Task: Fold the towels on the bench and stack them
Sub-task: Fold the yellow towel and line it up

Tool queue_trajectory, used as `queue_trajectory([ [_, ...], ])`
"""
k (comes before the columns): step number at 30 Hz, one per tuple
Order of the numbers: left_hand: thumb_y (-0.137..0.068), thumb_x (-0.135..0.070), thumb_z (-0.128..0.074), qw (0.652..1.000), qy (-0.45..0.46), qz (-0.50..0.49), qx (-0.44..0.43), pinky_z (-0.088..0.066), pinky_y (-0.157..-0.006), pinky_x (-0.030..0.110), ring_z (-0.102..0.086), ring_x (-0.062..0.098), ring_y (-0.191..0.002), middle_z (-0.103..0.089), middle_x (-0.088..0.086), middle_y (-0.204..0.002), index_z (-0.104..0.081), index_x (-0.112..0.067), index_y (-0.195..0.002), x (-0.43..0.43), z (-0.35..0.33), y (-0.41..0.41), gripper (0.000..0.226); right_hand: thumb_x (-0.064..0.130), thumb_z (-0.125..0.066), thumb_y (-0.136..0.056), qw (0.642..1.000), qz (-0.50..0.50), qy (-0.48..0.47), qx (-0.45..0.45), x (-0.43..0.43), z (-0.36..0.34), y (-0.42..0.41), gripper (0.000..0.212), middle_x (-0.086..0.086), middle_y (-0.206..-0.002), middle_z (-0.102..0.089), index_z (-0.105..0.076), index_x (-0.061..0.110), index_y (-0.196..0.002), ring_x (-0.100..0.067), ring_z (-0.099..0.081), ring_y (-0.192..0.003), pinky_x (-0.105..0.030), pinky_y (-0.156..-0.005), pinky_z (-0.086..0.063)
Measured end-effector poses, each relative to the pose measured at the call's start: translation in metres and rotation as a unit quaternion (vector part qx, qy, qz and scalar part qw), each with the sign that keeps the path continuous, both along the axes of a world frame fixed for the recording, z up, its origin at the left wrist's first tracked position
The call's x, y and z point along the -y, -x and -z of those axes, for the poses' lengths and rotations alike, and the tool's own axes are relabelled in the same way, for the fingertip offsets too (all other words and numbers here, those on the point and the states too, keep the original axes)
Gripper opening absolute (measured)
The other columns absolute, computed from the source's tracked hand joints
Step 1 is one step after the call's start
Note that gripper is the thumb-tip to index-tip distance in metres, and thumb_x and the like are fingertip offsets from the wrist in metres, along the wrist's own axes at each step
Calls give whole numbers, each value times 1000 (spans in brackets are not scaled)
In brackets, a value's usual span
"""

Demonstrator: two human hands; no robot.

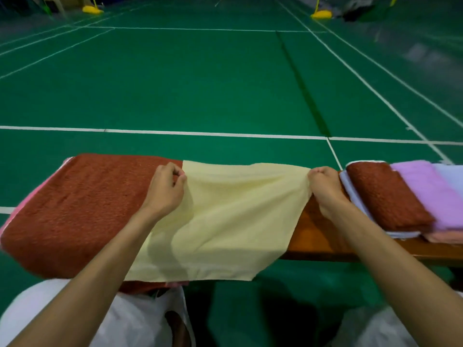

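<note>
Forearms out: your left hand (166, 186), right hand (325, 186) each pinch far corner of pale yellow cloth towel (225, 216), stretched sideways along wooden bench (320, 236), near edge toward you.

folded stack (413, 189): cut by right edge | bench (320, 237): left end under rust towel (75, 209) | yellow bases (322, 14): blurred

A single wide-angle camera worn on the person's head looks forward and down from their own eye level, close over the wooden table (323, 239) crossing the lower frame, facing out across the green court floor (200, 83) toward a yellow post base (322, 14) at the far end.
</note>
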State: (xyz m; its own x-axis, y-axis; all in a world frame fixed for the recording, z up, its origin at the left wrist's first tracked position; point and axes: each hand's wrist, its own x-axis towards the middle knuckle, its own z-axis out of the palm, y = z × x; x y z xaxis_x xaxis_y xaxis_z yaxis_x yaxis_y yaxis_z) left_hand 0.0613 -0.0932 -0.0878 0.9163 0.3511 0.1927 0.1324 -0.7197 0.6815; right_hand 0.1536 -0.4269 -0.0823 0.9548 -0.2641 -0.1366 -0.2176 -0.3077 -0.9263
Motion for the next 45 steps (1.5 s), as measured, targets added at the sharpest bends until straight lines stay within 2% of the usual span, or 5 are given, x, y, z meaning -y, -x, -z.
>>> queue_trajectory([
  [12,-101,-13,-52,998,-33,31,-42,-45,-82,41,-51,23,-95,-53,10,-109,-58,-11,-95,64,37,-12,9,19,-44,-105,975,-14,206,87,71,19,7,17,-13,-87,-64,-51,11,-92,-32,-61,-80,-47,-72,-51],
  [21,-94,-37,-67,988,-133,-28,-75,-45,-89,44,-51,32,-113,-51,7,-119,-62,-15,-102,69,29,2,24,21,-59,-99,956,-48,265,119,67,32,21,10,-4,-99,-62,-56,12,-103,-26,-62,-92,-33,-79,-42],
  [25,-98,-58,-48,963,-253,96,-12,-19,-124,50,-19,31,-155,-39,10,-160,-48,-17,-148,66,36,-3,65,55,-53,-99,896,-190,378,133,57,43,31,60,-8,-165,-21,-38,30,-152,-30,-17,-153,-47,-122,-19],
  [29,-96,-72,-13,945,-244,192,-106,5,-127,42,13,18,-159,0,-2,-173,-11,-33,-165,69,56,-7,79,74,-22,-98,815,-325,474,78,50,59,31,77,3,-171,15,-1,39,-163,-22,19,-157,-54,-127,4],
  [45,-95,-75,-8,949,-240,141,-150,11,-125,48,18,25,-158,11,2,-172,1,-28,-166,87,59,19,85,70,-21,-101,822,-313,470,67,74,60,30,75,3,-172,9,-4,34,-164,-18,15,-157,-47,-128,4],
])
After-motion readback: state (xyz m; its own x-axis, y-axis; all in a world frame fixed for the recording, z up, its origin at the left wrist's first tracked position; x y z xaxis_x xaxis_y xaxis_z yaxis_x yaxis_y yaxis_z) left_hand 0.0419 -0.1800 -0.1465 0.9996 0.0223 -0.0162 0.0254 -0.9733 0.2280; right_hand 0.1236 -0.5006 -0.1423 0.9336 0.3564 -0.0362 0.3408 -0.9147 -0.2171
